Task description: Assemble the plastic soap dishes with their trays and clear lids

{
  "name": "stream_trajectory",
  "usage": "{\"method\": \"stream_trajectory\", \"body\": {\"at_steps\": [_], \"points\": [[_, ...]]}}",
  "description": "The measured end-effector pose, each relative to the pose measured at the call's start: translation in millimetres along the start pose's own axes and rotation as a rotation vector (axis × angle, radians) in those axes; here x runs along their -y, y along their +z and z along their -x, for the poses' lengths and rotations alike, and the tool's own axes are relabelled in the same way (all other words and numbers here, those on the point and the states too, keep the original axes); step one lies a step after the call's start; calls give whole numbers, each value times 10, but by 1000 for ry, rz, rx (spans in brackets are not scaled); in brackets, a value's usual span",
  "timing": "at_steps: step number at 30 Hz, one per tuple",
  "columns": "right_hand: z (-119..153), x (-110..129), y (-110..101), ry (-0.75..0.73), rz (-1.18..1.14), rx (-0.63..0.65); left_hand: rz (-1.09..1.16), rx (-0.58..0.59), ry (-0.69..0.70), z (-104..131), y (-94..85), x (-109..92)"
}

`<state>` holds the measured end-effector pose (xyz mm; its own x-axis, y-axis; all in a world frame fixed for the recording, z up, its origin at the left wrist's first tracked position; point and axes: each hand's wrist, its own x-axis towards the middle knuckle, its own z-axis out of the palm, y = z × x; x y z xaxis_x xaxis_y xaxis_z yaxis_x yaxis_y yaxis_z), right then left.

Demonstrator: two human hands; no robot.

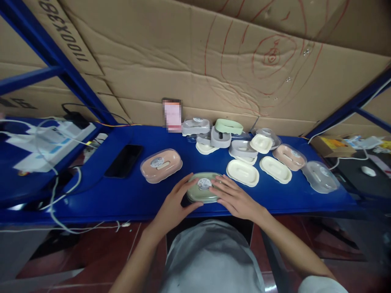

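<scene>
A green oval box [201,194] with a clear lid and a round label lies on the blue table near its front edge. My left hand [176,200] grips the box's left end, fingers at the far side and thumb at the near side. Over its right end rests my right hand [236,196], fingers spread on the lid and rim. A pink lidded box [161,165] sits to the left. Close by on the right is a cream oval tray [242,172].
Grey boxes [220,138], a green ring [229,126], another cream tray [275,169], a pink box [289,157] and a clear lid [320,177] spread to the right. A black phone [124,161] lies left. Cables and a power strip [55,142] are far left.
</scene>
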<state>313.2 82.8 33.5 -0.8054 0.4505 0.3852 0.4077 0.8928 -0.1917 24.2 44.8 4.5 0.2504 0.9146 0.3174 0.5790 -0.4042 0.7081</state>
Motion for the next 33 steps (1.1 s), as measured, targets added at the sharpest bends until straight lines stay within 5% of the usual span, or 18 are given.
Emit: {"method": "stream_trajectory", "body": {"at_steps": [21, 24, 28, 30, 33], "points": [[149, 92, 129, 4, 102, -51, -23, 77, 14, 7, -16, -3], [197, -31, 38, 120, 121, -75, -117, -5, -15, 32, -97, 16], [347, -214, -83, 525, 255, -186, -400, -333, -17, 105, -187, -26], [354, -226, -124, 499, 225, -120, -485, -418, 16, 122, -140, -102], [133, -232, -191, 328, 134, -15, -494, -266, 164, 54, 43, -240]]}}
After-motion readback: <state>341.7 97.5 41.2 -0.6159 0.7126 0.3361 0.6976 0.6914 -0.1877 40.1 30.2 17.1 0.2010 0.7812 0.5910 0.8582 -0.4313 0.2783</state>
